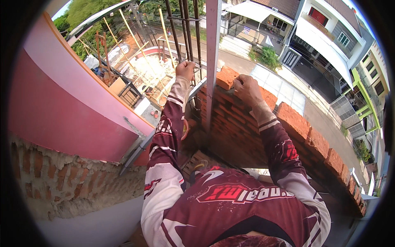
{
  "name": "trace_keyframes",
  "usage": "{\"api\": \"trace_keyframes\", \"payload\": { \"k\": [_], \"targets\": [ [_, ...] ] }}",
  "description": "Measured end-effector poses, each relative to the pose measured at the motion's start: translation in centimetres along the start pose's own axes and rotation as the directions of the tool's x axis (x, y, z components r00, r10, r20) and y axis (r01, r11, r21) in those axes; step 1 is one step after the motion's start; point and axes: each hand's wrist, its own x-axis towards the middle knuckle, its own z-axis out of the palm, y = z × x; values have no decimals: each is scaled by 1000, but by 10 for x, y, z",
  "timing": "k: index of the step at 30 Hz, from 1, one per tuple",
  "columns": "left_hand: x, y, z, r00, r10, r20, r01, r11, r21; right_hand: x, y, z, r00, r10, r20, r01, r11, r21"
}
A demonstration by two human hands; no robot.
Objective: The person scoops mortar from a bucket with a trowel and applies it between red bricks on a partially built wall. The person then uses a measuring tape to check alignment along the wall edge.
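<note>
My left hand (186, 70) is closed in a pinch beside the upright steel rebar (188, 37), just left of a tall, straight metal bar (211, 53). Whatever its fingers hold is too small to make out. Over the top of the red brick wall (234, 119), my right hand (248, 90) is also closed, fingertips curled together; I cannot see what lies in them. A loose-edged brick (226, 77) of the top course sits between the metal bar and my right hand. Both arms reach forward, apart from each other.
A pink curved wall (78, 99) stands at left, above rough brickwork (61, 181). A grey metal piece (138, 152) juts from its edge. Far below are bamboo poles (127, 33), sandy ground and a street (325, 119) with houses. An orange-rimmed container (185, 129) shows beside my left arm.
</note>
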Motion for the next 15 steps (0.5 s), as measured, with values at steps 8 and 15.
{"api": "trace_keyframes", "payload": {
  "k": [8,15],
  "targets": [
    [10,58,13,992,121,42,-120,992,-32,37,-25,-14,996,-64,-59,64,998,-3],
    [-9,79,29,987,132,88,-126,989,-75,47,-38,-20,991,-75,-108,80,996,40]
  ]
}}
